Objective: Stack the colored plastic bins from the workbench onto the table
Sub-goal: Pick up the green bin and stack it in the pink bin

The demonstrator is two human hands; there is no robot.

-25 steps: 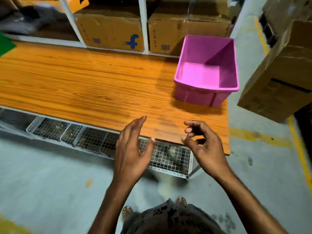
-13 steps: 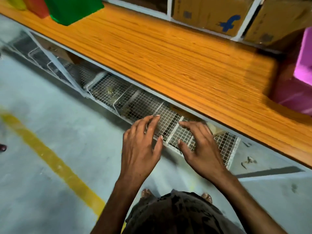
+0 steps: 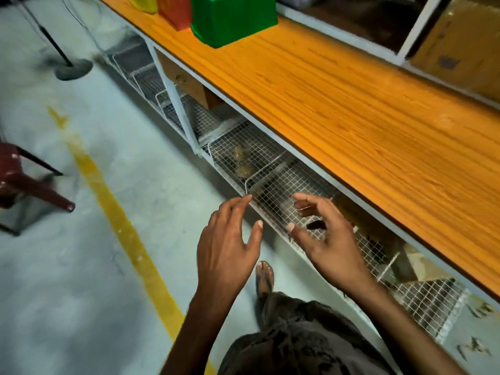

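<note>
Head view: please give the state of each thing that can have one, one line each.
left hand: open, empty, in the air
right hand: open, empty, in the air
green bin: on the workbench, bottom up
red bin: on the workbench, beside the green one
yellow bin: on the workbench, mostly out of frame

Three bins (image 3: 232,18) stand in a row on the far left end of the workbench (image 3: 351,109), touching one another, with shelving (holding a cardboard box (image 3: 460,47)) behind. Wire baskets (image 3: 284,190) sit under the benchtop. Both hands (image 3: 230,247) hang side by side before the baskets; a chair (image 3: 24,182) stands well to the left.
</note>
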